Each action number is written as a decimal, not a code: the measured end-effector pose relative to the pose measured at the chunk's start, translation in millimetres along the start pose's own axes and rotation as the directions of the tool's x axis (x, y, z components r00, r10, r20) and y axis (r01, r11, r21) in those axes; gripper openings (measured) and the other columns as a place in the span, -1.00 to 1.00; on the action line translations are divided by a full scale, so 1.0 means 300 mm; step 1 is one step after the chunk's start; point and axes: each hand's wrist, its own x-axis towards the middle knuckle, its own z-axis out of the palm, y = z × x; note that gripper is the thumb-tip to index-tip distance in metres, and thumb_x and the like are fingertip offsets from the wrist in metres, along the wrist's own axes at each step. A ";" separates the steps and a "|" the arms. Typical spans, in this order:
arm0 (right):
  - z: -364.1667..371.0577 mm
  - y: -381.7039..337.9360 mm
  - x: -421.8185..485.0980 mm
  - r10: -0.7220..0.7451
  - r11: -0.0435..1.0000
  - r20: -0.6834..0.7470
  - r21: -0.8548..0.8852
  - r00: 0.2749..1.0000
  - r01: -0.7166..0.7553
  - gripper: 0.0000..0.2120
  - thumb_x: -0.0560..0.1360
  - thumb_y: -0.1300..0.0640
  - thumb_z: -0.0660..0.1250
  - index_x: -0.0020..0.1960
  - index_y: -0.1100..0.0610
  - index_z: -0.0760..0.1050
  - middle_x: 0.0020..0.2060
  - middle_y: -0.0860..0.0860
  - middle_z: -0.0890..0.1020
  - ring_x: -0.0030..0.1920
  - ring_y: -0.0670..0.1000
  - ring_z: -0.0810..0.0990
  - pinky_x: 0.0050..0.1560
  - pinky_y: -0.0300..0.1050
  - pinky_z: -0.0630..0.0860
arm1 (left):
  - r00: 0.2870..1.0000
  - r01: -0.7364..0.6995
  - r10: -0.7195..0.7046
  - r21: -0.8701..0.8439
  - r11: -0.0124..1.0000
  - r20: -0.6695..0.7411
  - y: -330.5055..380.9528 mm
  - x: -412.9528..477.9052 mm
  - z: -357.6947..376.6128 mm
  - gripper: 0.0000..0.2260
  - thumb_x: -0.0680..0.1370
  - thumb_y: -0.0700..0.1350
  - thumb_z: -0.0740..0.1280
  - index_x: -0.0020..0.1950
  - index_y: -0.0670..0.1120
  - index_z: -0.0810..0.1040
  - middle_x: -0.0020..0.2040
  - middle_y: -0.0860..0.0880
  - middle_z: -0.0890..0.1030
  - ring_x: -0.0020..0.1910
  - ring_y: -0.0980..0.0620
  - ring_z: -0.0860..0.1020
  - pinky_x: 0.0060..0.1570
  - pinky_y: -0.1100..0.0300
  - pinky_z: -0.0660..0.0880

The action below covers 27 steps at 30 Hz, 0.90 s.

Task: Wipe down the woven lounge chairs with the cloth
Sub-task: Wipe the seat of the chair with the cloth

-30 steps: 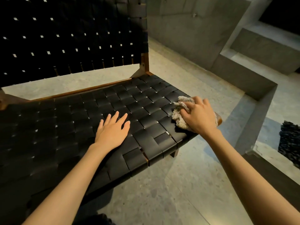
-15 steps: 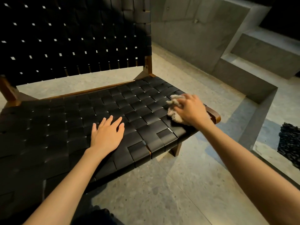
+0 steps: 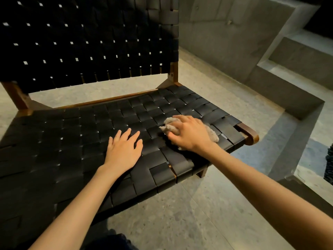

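In the head view, the right hand (image 3: 189, 135) grips a crumpled grey fluffy cloth (image 3: 170, 123) and presses it on the seat of the black woven lounge chair with brown wooden frame (image 3: 86, 134), toward the seat's right edge. The left hand (image 3: 124, 150) lies flat just beside it, fingers straight, holding nothing.

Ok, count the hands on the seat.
2. The left hand lies flat on the woven seat near its front; the right hand grips the cloth just beside it.
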 end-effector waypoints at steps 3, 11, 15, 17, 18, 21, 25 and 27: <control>-0.043 0.169 0.060 0.253 0.954 -0.016 -0.161 0.967 -0.252 -0.58 0.49 -0.24 0.15 0.30 -0.18 0.45 0.32 -0.02 0.44 0.32 0.08 0.35 0.28 0.08 0.22 | 1.000 0.001 -0.001 0.029 1.000 -0.002 -0.005 0.010 0.004 -0.56 0.65 0.10 -0.04 0.54 0.10 0.10 0.56 0.00 0.07 0.54 -0.07 -0.04 0.46 -0.09 -0.13; 0.039 -0.048 0.129 0.041 0.987 0.113 0.152 0.993 -0.058 -0.63 0.44 0.01 0.22 0.23 -0.12 0.53 0.14 -0.05 0.56 0.13 0.01 0.41 0.13 -0.01 0.39 | 1.000 0.031 -0.031 0.084 0.996 -0.002 -0.038 0.089 0.003 -0.56 0.64 0.12 -0.05 0.54 0.15 0.03 0.57 -0.01 -0.06 0.53 -0.10 -0.19 0.46 -0.10 -0.19; 0.112 -0.197 0.117 -0.105 0.983 0.070 0.156 0.992 0.093 -0.62 0.47 -0.05 0.24 0.28 -0.09 0.51 0.11 0.00 0.53 0.07 0.03 0.37 -0.01 -0.07 0.31 | 0.995 0.094 -0.098 0.115 0.989 0.029 -0.061 0.114 0.009 -0.54 0.64 0.12 -0.07 0.54 0.16 -0.04 0.57 -0.04 -0.07 0.53 -0.15 -0.16 0.46 -0.10 -0.18; 0.099 -0.117 0.148 -0.088 0.996 0.059 0.029 0.994 0.087 -0.60 0.49 -0.09 0.24 0.32 -0.10 0.46 0.17 0.01 0.50 0.13 0.06 0.35 0.04 -0.04 0.30 | 0.996 0.085 -0.089 0.119 0.989 0.026 -0.065 0.125 0.014 -0.55 0.64 0.13 -0.08 0.54 0.17 -0.05 0.57 -0.03 -0.07 0.53 -0.14 -0.16 0.45 -0.11 -0.20; 0.089 -0.049 0.172 -0.039 0.998 0.051 -0.052 0.998 0.041 -0.59 0.50 -0.10 0.23 0.33 -0.10 0.44 0.19 0.02 0.49 0.16 0.08 0.34 0.08 -0.01 0.31 | 0.996 0.083 -0.086 0.121 0.989 0.019 -0.067 0.134 0.015 -0.55 0.64 0.13 -0.09 0.54 0.18 -0.05 0.57 -0.03 -0.07 0.53 -0.13 -0.15 0.45 -0.12 -0.21; 0.056 0.150 0.235 0.215 0.950 -0.006 -0.230 0.977 -0.211 -0.61 0.53 -0.11 0.17 0.32 -0.04 0.42 0.25 0.11 0.41 0.24 0.17 0.30 0.17 0.07 0.29 | 0.996 0.091 -0.090 0.130 0.987 -0.007 -0.074 0.172 0.012 -0.55 0.64 0.14 -0.09 0.53 0.19 -0.03 0.57 -0.03 -0.06 0.53 -0.13 -0.15 0.45 -0.13 -0.20; 0.070 0.179 0.319 0.415 0.858 -0.089 -0.292 0.906 -0.422 -0.65 0.53 -0.08 0.12 0.23 0.06 0.43 0.18 0.16 0.41 0.20 0.21 0.32 0.11 0.11 0.31 | 0.997 0.070 -0.068 0.126 0.990 -0.019 -0.086 0.228 0.011 -0.56 0.65 0.12 -0.09 0.54 0.16 -0.01 0.57 -0.04 -0.03 0.54 -0.11 -0.12 0.46 -0.07 -0.18; 0.098 0.098 0.343 0.416 0.857 -0.108 -0.285 0.903 -0.429 -0.66 0.52 -0.06 0.15 0.19 0.10 0.44 0.14 0.17 0.44 0.15 0.20 0.36 0.02 0.08 0.35 | 0.998 0.067 -0.065 0.116 0.991 -0.021 -0.095 0.252 0.012 -0.56 0.65 0.12 -0.09 0.54 0.16 0.01 0.57 -0.04 -0.03 0.54 -0.10 -0.12 0.46 -0.05 -0.18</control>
